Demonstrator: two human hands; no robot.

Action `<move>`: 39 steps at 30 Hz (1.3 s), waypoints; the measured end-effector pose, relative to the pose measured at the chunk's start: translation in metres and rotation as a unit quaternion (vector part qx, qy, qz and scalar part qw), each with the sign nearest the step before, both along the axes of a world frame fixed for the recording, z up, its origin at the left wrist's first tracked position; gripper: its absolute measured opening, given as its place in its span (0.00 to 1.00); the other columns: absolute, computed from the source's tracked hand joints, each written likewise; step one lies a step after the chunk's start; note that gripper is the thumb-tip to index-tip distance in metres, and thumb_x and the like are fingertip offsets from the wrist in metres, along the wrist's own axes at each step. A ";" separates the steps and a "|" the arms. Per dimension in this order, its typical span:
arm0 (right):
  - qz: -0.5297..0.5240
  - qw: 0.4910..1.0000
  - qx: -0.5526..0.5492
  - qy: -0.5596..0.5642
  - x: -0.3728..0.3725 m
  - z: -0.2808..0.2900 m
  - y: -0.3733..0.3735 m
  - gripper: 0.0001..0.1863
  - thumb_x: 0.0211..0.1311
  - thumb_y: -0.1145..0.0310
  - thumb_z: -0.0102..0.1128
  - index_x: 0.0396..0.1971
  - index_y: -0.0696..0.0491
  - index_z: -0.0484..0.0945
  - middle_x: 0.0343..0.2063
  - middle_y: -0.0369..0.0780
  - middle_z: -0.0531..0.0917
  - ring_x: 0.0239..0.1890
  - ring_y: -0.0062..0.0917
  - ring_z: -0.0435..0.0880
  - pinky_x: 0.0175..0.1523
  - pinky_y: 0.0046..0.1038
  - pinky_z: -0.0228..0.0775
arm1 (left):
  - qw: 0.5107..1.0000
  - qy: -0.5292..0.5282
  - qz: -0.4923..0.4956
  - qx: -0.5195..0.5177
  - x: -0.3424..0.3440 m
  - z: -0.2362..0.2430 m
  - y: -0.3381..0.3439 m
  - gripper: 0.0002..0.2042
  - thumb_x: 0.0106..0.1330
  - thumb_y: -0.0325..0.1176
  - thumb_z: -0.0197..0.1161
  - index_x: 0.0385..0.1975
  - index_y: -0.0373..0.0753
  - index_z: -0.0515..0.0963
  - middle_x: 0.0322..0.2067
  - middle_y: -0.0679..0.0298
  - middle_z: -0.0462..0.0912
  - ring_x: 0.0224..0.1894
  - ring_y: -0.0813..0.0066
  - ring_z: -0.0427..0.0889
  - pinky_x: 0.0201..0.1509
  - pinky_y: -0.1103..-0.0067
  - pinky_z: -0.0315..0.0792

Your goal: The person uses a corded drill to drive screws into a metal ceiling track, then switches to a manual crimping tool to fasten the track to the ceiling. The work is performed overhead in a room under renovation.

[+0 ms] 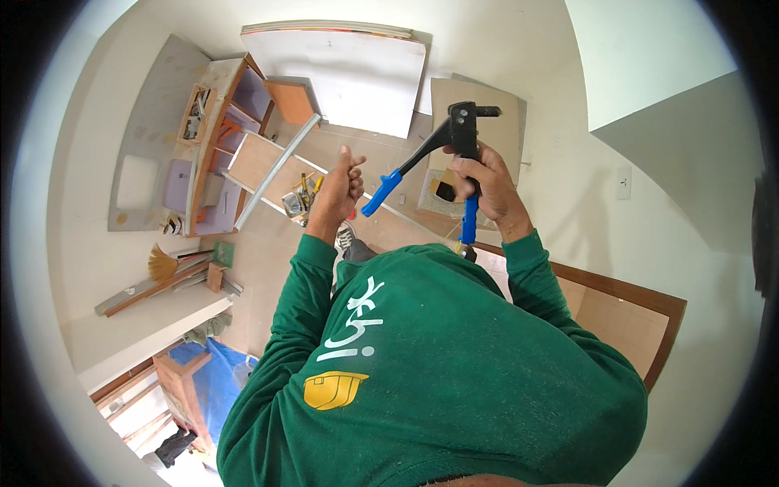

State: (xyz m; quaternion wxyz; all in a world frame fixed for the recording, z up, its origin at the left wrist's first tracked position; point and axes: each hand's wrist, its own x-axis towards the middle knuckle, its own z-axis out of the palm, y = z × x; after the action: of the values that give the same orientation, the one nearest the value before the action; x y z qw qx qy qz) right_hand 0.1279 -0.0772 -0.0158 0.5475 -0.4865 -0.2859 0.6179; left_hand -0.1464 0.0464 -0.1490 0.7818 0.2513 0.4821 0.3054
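Two bare hands [344,188] [487,180] show in my head view, both raised in front of a green sweater [454,349]. I record the right hand as clamped on a hand riveter, fingers wrapped about its black body below the head. The riveter [463,123] stands in front of the wearer, right of centre in my view, head uppermost and nose toward the right. I find its two handles spread wide: one blue grip [381,192] slants down toward the left hand, the other [470,219] hangs below the right palm. The left hand is well apart from the right, near the slanting grip but not seen to touch it. I note its fingers partly curled and thumb raised; whether anything small is pinched there I cannot tell.

Left of that hand, in my view, a tin [294,206] with hand tools stands near a long metal bar [280,169], which crosses a pale board [258,157]. Beyond, I log white panels [341,77] leaning on the wall, and an open cabinet [223,130] at the left. Lower left, a straw broom [161,264] lies beside wooden strips [154,295]. One wall socket [624,183] is at the right.
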 end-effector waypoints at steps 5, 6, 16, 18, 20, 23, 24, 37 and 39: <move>-0.030 0.999 -0.012 0.023 0.008 -0.020 -0.013 0.10 0.67 0.70 0.69 0.40 0.57 0.79 0.26 0.34 0.79 0.25 0.18 0.80 0.30 0.23 0.72 | 0.977 -0.176 0.074 -0.089 -0.013 0.001 -0.001 0.24 0.82 0.52 0.53 0.52 0.32 0.74 0.35 0.64 0.75 0.36 0.74 0.75 0.36 0.81 0.71; -0.034 0.998 -0.007 0.047 0.008 -0.027 -0.014 0.09 0.67 0.70 0.70 0.39 0.57 0.79 0.26 0.34 0.79 0.25 0.19 0.81 0.30 0.23 0.73 | 0.975 -0.196 0.062 -0.087 -0.010 0.012 -0.003 0.22 0.82 0.49 0.53 0.52 0.32 0.74 0.36 0.62 0.76 0.38 0.72 0.76 0.39 0.80 0.73; -0.062 0.991 0.045 -0.109 -0.023 -0.019 -0.006 0.15 0.67 0.71 0.72 0.46 0.55 0.74 0.37 0.37 0.87 0.26 0.12 0.76 0.30 0.17 0.70 | 0.974 -0.168 -0.136 0.073 0.017 0.063 -0.004 0.12 0.84 0.33 0.51 0.55 0.33 0.75 0.38 0.66 0.78 0.39 0.78 0.78 0.40 0.84 0.75; -0.090 0.981 0.059 -0.164 -0.035 -0.008 0.004 0.17 0.67 0.71 0.71 0.49 0.55 0.72 0.40 0.38 0.88 0.26 0.11 0.76 0.31 0.16 0.71 | 0.969 -0.103 -0.199 0.107 0.030 0.084 -0.009 0.13 0.85 0.39 0.53 0.53 0.35 0.76 0.36 0.69 0.77 0.37 0.80 0.77 0.39 0.85 0.73; -0.099 0.972 0.085 -0.197 -0.036 -0.015 0.011 0.22 0.68 0.69 0.73 0.52 0.57 0.69 0.43 0.40 0.89 0.30 0.12 0.80 0.34 0.17 0.74 | 0.953 -0.061 -0.264 0.134 0.038 0.094 -0.012 0.15 0.85 0.43 0.54 0.51 0.37 0.78 0.33 0.71 0.76 0.34 0.83 0.75 0.37 0.86 0.71; -0.111 0.954 0.126 -0.250 -0.032 -0.028 0.021 0.24 0.67 0.71 0.73 0.55 0.61 0.69 0.40 0.40 0.88 0.37 0.20 0.87 0.44 0.25 0.82 | 0.923 -0.036 -0.347 0.163 0.047 0.099 -0.010 0.17 0.84 0.47 0.55 0.50 0.37 0.80 0.30 0.73 0.75 0.31 0.85 0.71 0.34 0.87 0.67; -0.094 0.963 0.099 -0.233 -0.031 -0.024 0.021 0.24 0.66 0.71 0.73 0.54 0.61 0.69 0.39 0.40 0.88 0.37 0.20 0.87 0.44 0.25 0.82 | 0.917 -0.034 -0.362 0.163 0.049 0.101 -0.009 0.18 0.84 0.48 0.55 0.50 0.37 0.80 0.30 0.73 0.74 0.30 0.86 0.69 0.33 0.87 0.65; -0.057 0.951 0.048 -0.301 -0.024 -0.026 0.019 0.20 0.65 0.65 0.75 0.46 0.60 0.75 0.29 0.36 0.84 0.31 0.19 0.81 0.40 0.26 0.77 | 0.926 -0.077 -0.353 0.105 0.048 0.085 -0.010 0.22 0.82 0.54 0.57 0.47 0.37 0.83 0.24 0.78 0.65 0.25 0.85 0.59 0.28 0.84 0.54; -0.052 0.958 0.034 -0.279 -0.022 -0.015 0.020 0.20 0.64 0.64 0.75 0.45 0.61 0.76 0.29 0.37 0.83 0.31 0.21 0.80 0.40 0.28 0.76 | 0.949 -0.046 -0.298 0.095 0.046 0.075 -0.010 0.22 0.81 0.54 0.57 0.46 0.38 0.83 0.23 0.79 0.63 0.26 0.86 0.59 0.29 0.84 0.53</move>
State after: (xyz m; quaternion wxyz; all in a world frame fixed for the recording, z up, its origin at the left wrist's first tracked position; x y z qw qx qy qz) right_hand 0.1062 -0.0569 -0.0311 0.4930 -0.6353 -0.4225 0.4181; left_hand -0.1003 0.0365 -0.0740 0.8309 0.4426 0.3173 0.1143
